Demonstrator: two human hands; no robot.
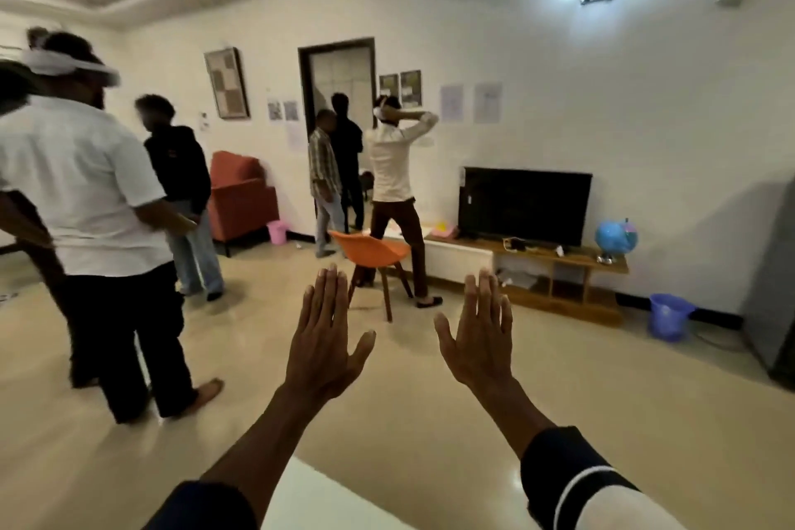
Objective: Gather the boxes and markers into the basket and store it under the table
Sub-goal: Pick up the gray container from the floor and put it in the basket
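Two flat hands, left hand [325, 346], right hand [479, 342], fingers spread, empty, glossy floor [430, 422]

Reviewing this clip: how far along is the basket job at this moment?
Nothing looks done: no basket, boxes or markers are in view. Nothing is in hand either; the left hand and right hand are raised, open and empty, above bare floor, facing the orange chair. All the gathering and the storing under the table remain.

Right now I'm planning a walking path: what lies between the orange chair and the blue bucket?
In the head view, between the orange chair and the blue bucket stands the low TV stand, with bare floor in front.
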